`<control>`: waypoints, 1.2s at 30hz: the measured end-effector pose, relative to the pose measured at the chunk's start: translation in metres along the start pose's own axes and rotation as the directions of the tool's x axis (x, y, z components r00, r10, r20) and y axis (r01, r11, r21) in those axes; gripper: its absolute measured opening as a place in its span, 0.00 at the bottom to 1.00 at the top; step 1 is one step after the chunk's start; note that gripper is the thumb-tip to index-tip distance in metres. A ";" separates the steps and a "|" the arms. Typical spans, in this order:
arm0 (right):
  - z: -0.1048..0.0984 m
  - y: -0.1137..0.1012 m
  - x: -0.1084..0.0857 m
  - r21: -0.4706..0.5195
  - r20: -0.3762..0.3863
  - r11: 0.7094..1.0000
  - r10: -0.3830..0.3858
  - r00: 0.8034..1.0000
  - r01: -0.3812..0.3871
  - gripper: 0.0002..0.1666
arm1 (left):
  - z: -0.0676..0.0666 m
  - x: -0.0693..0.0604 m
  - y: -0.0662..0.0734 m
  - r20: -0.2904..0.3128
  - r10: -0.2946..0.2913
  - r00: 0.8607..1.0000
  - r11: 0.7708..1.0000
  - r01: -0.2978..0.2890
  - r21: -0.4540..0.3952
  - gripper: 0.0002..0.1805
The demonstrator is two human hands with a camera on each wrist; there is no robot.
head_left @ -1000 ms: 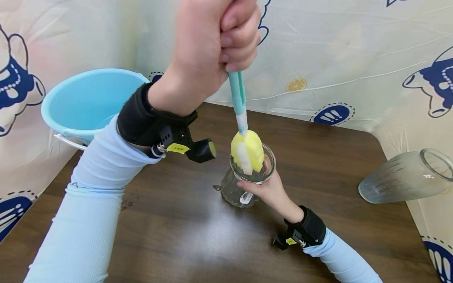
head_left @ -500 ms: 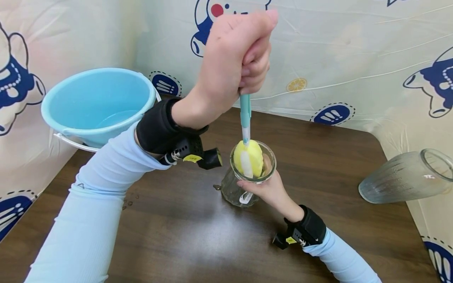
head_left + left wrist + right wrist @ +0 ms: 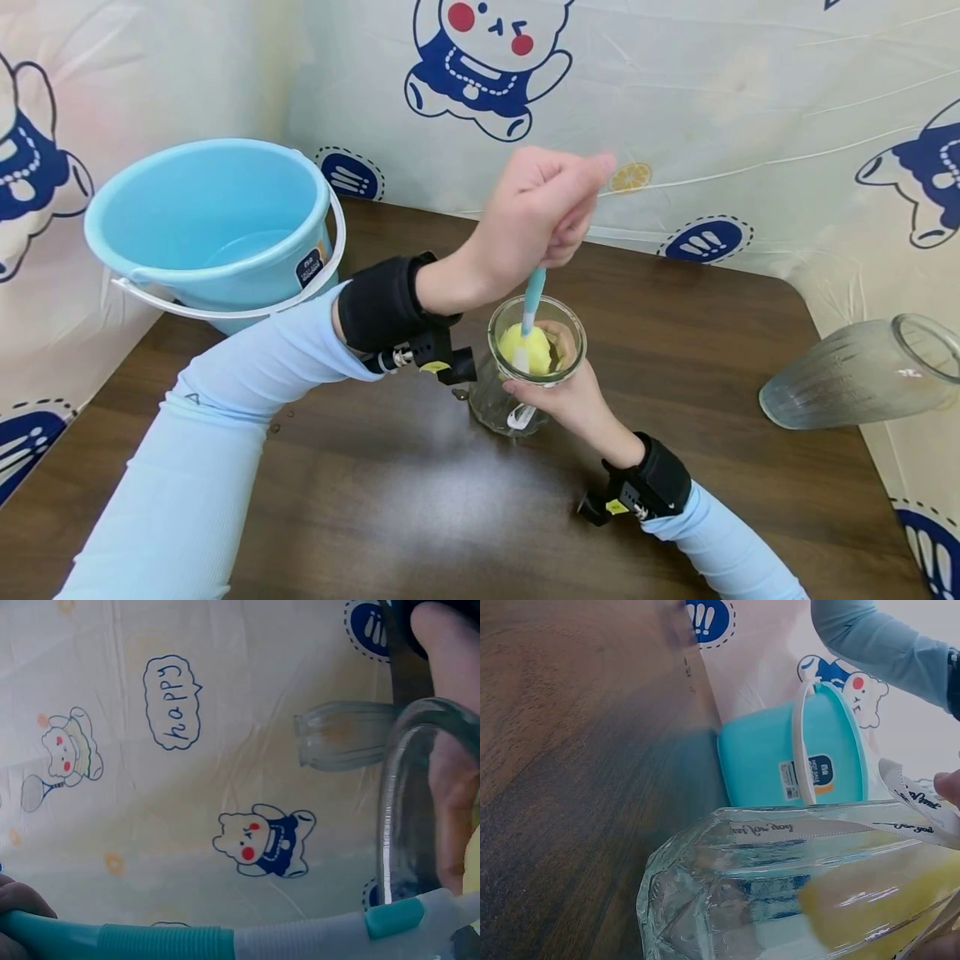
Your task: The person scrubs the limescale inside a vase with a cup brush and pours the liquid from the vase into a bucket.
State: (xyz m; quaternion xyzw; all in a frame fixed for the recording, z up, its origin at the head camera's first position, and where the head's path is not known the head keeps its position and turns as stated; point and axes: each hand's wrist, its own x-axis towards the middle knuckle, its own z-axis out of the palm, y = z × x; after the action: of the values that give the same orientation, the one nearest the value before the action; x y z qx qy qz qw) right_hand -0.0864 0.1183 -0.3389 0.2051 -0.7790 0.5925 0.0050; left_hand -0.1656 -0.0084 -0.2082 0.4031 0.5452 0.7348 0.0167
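A yellow sponge-headed brush with a teal-and-white plastic handle (image 3: 534, 293) stands in the mouth of a clear, faceted glass vase (image 3: 495, 407), its sponge just below the rim and well above the base in the views I am watching. A person's left hand (image 3: 531, 218) grips the handle above the vase, fingers curled tightly into a fist around it. The right hand (image 3: 572, 398) wraps the neck below the rim, thumb on the near side and curved fingers visible through the glass. My right wrist view shows a white ribbon with black lettering (image 3: 761, 829) along the vase's side. The vase rests on a dark brown wood-grain table (image 3: 420, 517), with a small wet spot (image 3: 460, 395) just beside its base. Both arms wear light blue sleeves (image 3: 180, 475) and black wrist straps (image 3: 382, 304) carrying small cameras. To my left I see a light blue plastic bucket (image 3: 240, 287) with a white handle; at far right, well apart, a second, ribbed clear glass vase (image 3: 840, 379) stands near the table's edge. A pale plastic sheet printed with cartoon bears in navy (image 3: 720, 100) lines the background.
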 end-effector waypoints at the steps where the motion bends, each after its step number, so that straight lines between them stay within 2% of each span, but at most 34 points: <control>1: 0.000 -0.003 0.000 -0.005 0.003 1.000 0.002 1.000 -0.002 0.40 | 0.009 -0.007 0.013 -0.011 -0.009 1.000 1.000 0.009 0.003 0.27; 4: 0.000 -0.007 0.000 -0.025 0.005 0.999 0.026 1.000 -0.026 0.39 | 0.015 -0.016 0.017 -0.028 -0.075 0.997 0.997 0.075 0.009 0.26; 8: 0.000 -0.009 -0.001 -0.037 0.002 0.998 0.046 0.999 -0.046 0.39 | 0.013 -0.025 0.007 -0.020 -0.134 0.991 0.989 0.135 0.056 0.25; 11: 0.000 -0.008 -0.001 -0.034 0.003 0.998 0.047 0.999 -0.046 0.39 | 0.011 -0.029 0.001 0.002 -0.133 0.991 0.987 0.132 0.094 0.25; 15: 0.000 -0.008 -0.001 -0.030 0.001 0.999 0.029 1.000 -0.029 0.39 | 0.010 -0.030 -0.003 0.061 -0.132 0.989 0.988 0.127 0.087 0.25; 20: -0.002 -0.009 -0.002 -0.029 -0.013 0.999 0.036 0.999 -0.036 0.39 | 0.010 -0.028 -0.006 0.116 -0.176 0.977 0.984 0.172 0.049 0.25; 28: -0.001 -0.010 -0.001 -0.027 -0.006 0.998 0.049 0.999 -0.049 0.40 | 0.013 -0.025 -0.006 0.111 -0.250 0.962 0.968 0.250 0.021 0.26; 32: -0.001 -0.010 0.000 -0.033 0.000 0.998 0.053 0.999 -0.053 0.40 | 0.013 -0.025 -0.006 0.098 -0.286 0.953 0.958 0.283 0.038 0.26; 36: -0.001 -0.011 0.000 -0.059 -0.002 0.996 0.062 0.998 -0.062 0.40 | 0.011 -0.027 -0.006 0.080 -0.285 0.955 0.959 0.282 0.042 0.26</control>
State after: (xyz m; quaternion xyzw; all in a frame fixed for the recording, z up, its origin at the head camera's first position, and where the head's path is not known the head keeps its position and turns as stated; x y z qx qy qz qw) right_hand -0.0825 0.1166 -0.3285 0.1808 -0.8021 0.5691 -0.0074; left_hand -0.1433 -0.0097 -0.2275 0.3521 0.6069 0.6988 0.1391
